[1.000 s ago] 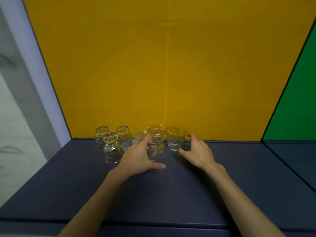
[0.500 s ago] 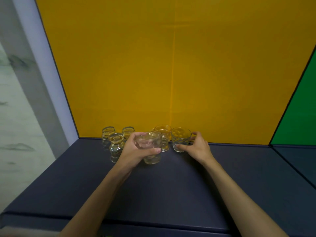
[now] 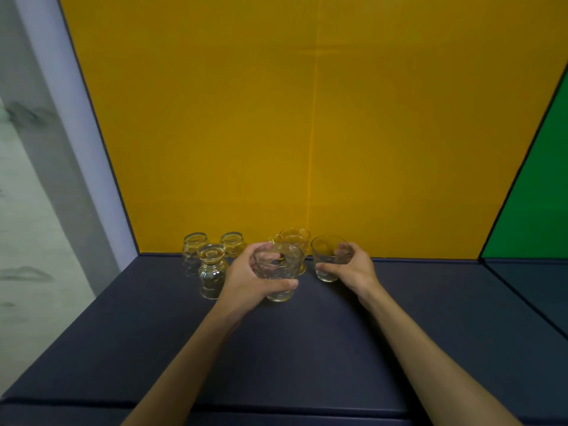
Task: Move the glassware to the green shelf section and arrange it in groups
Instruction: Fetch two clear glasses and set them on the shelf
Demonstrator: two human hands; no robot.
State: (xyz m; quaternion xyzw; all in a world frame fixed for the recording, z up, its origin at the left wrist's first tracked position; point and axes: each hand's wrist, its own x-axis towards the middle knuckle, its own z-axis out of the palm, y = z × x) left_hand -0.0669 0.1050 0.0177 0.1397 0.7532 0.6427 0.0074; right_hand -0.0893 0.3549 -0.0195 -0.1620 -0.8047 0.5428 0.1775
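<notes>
While gripped: tumblers (image 3: 278,272), open shelf (image 3: 307,348) rightward.

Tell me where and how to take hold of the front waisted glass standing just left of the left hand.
Grip the waisted glass around its narrow neck, just under the flared rim, coming from the front and a little left. It stands upright; two similar glasses sit close behind it, and the left hand with its tumbler crowds the right side, so the near side looks freest.

Six glasses in view: two tumblers (image 3: 278,272) (image 3: 329,259) held, four standing (image 3: 212,272).
</notes>
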